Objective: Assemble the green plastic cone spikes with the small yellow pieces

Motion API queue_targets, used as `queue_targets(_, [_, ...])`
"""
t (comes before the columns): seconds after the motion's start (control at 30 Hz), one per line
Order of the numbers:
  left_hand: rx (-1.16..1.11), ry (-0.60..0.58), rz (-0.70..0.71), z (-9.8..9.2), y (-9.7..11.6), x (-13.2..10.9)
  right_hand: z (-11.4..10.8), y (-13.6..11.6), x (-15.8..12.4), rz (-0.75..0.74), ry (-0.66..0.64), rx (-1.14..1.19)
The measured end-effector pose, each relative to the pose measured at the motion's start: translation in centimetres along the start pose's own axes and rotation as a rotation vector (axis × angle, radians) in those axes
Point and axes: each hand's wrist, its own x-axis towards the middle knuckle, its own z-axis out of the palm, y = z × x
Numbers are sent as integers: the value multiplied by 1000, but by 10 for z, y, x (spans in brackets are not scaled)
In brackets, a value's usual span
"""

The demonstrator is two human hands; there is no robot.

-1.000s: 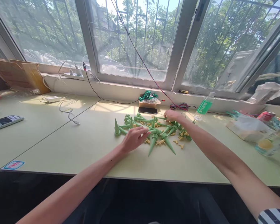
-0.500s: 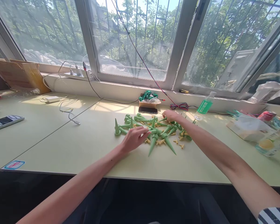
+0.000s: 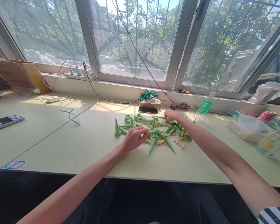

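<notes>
Green plant watering spikes (image 3: 169,144) and small yellow T-shaped valves (image 3: 182,146) lie in a loose heap in front of me. My left hand (image 3: 135,137) rests at the heap's near left, thumb and fingers closed around a green spike whose wide end (image 3: 155,131) shows past the fingertips. At the back of the heap, my right hand (image 3: 171,115) pinches another green spike (image 3: 161,117), its narrow end pointing left. One spike (image 3: 117,128) stands upright at the left edge of the pile.
A phone (image 3: 148,110) and a small box of green parts (image 3: 149,99) are behind the heap. Right of them are a coiled cable (image 3: 180,106) and a bottle with a green label (image 3: 205,106). Farther right sits a cluttered box (image 3: 247,127); white cables (image 3: 70,115) lie left.
The spike in my right hand has swung from slanting down to the left to nearly level, its tip slightly higher. My left hand has stayed in place.
</notes>
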Motion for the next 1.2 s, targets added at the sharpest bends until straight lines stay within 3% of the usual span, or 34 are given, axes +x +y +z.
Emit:
queue_targets(0.57, [1, 0, 8, -1, 1, 1, -12, -2, -18, -35, -54, -24])
queue_targets(0.87, [-5, -4, 3, 0, -1, 0, -4, 0, -22, -38, -6, -23])
queue_targets(1.2, [6, -10, 2, -1, 1, 1, -9, 0, -15, -58, 60, -34])
